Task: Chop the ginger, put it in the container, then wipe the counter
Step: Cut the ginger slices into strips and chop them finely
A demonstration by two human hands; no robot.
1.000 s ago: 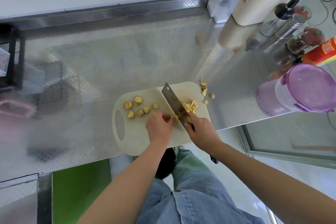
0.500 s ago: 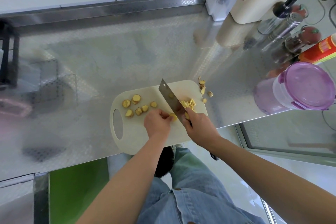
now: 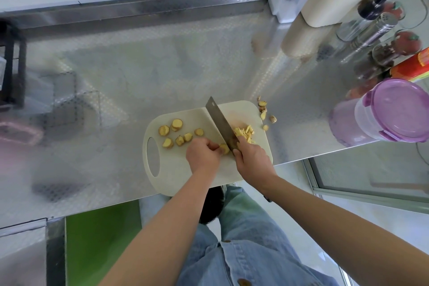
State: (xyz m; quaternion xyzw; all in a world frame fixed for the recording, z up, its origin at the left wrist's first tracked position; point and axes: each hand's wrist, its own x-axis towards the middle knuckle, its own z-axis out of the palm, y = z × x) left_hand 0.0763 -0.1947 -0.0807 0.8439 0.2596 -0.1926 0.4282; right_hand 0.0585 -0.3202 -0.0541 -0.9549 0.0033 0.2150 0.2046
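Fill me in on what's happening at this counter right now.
A person is chopping ginger on a cream cutting board. The right hand grips a cleaver, while the left hand pinches a ginger slice beside the blade. Cut strips lie right of the blade, and round slices wait on its left. A few ginger scraps sit on the steel counter past the board's corner. The purple-lidded container stands closed at the right.

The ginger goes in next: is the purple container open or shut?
Shut: the purple lid covers the whole mouth of the container.
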